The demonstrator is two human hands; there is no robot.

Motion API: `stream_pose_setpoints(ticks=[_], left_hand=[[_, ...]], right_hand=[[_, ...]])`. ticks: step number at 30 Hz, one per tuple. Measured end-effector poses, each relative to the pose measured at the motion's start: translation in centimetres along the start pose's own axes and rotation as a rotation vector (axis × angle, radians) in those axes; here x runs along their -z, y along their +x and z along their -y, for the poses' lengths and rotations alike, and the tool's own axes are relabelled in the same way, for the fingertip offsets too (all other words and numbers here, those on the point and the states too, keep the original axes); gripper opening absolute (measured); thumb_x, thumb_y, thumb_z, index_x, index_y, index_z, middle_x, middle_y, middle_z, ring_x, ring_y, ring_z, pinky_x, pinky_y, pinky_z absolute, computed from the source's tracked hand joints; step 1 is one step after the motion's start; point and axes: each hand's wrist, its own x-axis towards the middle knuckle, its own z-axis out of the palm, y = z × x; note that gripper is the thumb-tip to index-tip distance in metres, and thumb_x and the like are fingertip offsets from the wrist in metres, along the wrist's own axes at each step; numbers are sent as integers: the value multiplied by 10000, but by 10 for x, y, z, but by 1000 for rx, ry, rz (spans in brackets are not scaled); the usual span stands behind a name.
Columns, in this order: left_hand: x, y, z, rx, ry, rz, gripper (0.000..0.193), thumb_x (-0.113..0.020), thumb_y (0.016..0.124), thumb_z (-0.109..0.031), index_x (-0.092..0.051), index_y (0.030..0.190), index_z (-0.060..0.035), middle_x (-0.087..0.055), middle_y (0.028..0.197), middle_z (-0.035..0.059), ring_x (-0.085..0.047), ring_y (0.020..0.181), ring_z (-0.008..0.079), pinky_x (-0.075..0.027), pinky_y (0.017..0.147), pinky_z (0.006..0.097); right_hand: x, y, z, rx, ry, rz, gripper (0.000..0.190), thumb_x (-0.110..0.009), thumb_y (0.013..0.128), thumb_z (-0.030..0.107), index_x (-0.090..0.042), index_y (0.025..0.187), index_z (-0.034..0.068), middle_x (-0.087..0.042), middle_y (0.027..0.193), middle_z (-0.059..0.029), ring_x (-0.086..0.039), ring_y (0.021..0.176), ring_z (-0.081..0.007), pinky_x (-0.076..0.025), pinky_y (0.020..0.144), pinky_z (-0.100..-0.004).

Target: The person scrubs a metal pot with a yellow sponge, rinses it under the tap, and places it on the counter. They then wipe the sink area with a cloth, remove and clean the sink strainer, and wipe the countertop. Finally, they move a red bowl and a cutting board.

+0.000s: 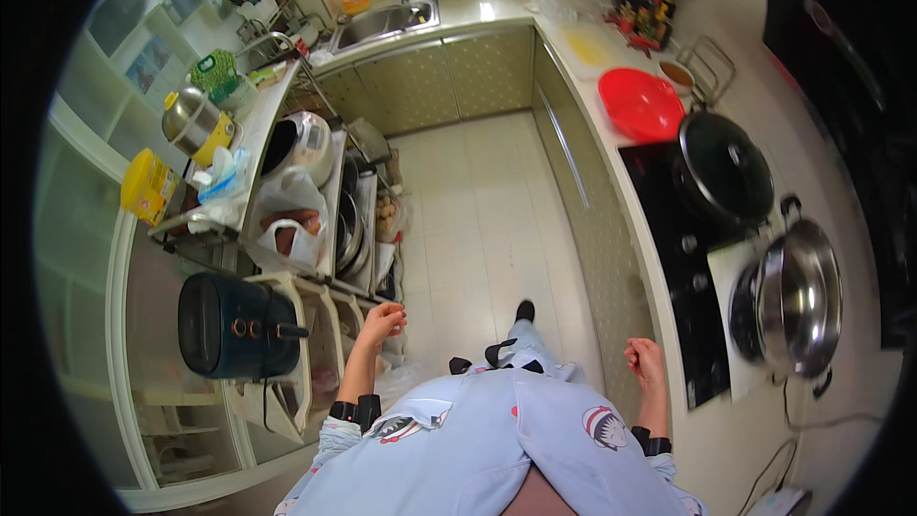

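My left hand [384, 322] hangs in the air beside the shelf rack, fingers loosely bent, with nothing in it. A dark blue air fryer [240, 326] stands to its left on a white plastic rack [315, 358]. Near the front of the counter on the right, my right hand [645, 362] is loosely curled and holds nothing. Beyond it, a large steel pot [802, 301] rests on the black hob, partly over a pale sheet [720, 279]. Farther along sits a lidded dark wok [727, 168]. Neither hand touches any of these.
A red plastic basin [641, 106] and seasoning bottles [641, 18] stand on the right counter. At the back is a steel sink [387, 21]. The left trolley holds a rice cooker [308, 147] and a plastic bag [290, 218]. Tiled floor [494, 215] runs between.
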Motion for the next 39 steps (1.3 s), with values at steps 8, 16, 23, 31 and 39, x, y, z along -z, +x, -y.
stream_pose_setpoints(ticks=[8, 16, 23, 31, 39], left_hand=[[8, 107, -151, -78, -177, -53, 264, -553, 893, -115, -555, 1142, -27, -629, 1010, 73, -621, 825, 132, -501, 659, 250], [54, 217, -210, 139, -195, -211, 294, -579, 853, -91, -546, 1135, -16, -618, 990, 69, -620, 832, 141, -512, 653, 275], [103, 400, -345, -47, -156, -117, 317, -591, 855, -97, -543, 1155, -7, -617, 1018, 72, -610, 825, 131, -480, 645, 242], [121, 552, -516, -142, 60, 67, 313, -571, 869, -135, -543, 1162, -29, -605, 1106, 76, -605, 928, 153, -470, 756, 299], [85, 660, -587, -152, 6, 202, 308, -582, 871, -185, -557, 1135, -29, -614, 1066, 57, -606, 915, 143, -475, 764, 288]], right_hand=[[-159, 188, 184, 71, -261, 201, 140, -568, 866, 170, -599, 885, 35, -593, 640, -26, -453, 461, -54, -371, 412, -210], [-298, 307, 290, 98, -421, 393, 153, -570, 870, 168, -610, 919, 28, -613, 674, -32, -440, 472, -64, -361, 435, -221], [-412, 359, 368, -38, -424, 402, 176, -574, 873, 176, -595, 920, 8, -624, 695, -49, -458, 494, -70, -391, 470, -224], [-506, 379, 557, 48, -888, 793, 278, -526, 908, 197, -570, 1095, -4, -630, 763, -37, -489, 588, -75, -421, 531, -227], [-635, 591, 646, 245, -777, 812, 236, -490, 903, 113, -580, 1074, -22, -628, 774, -36, -505, 574, -71, -444, 537, -221]])
